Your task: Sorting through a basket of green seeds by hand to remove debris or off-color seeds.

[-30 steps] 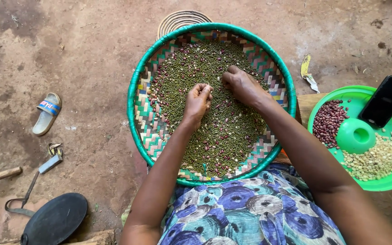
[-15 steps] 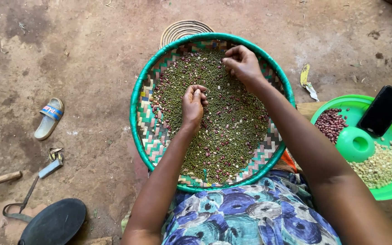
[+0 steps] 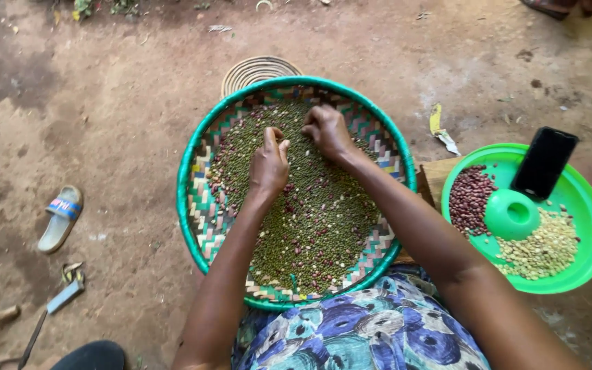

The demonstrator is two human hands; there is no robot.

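Fingers of the right hand (image 3: 327, 130) curl down into the small green grains (image 3: 303, 205), tips pinched narrow as if nipping out a stray bit; what lies between them is too small to tell. At its eight o'clock, the left hand (image 3: 268, 163) rests on the same heap, loosely closed with the thumb raised, and I cannot tell whether it holds anything. The step in hand looks like picking through the grains, and a fine pinch with a light touch seems what it calls for, since the pieces are tiny and loose.

Both hands work inside a round woven tray (image 3: 196, 205) with a teal rim and zigzag bands, stiff and shallow, resting on the person's lap over a blue flowered cloth (image 3: 364, 336). The grains lie matte and pebbly, flecked with paler and reddish bits.

At three o'clock from the tray sits a smooth green plastic plate (image 3: 587, 199) holding dark red beans (image 3: 469, 199), pale split beans (image 3: 543, 250), a small green cup (image 3: 512, 214) and a black phone (image 3: 544, 162). At nine o'clock a sandal (image 3: 59, 219) lies on the dirt floor (image 3: 104, 103).
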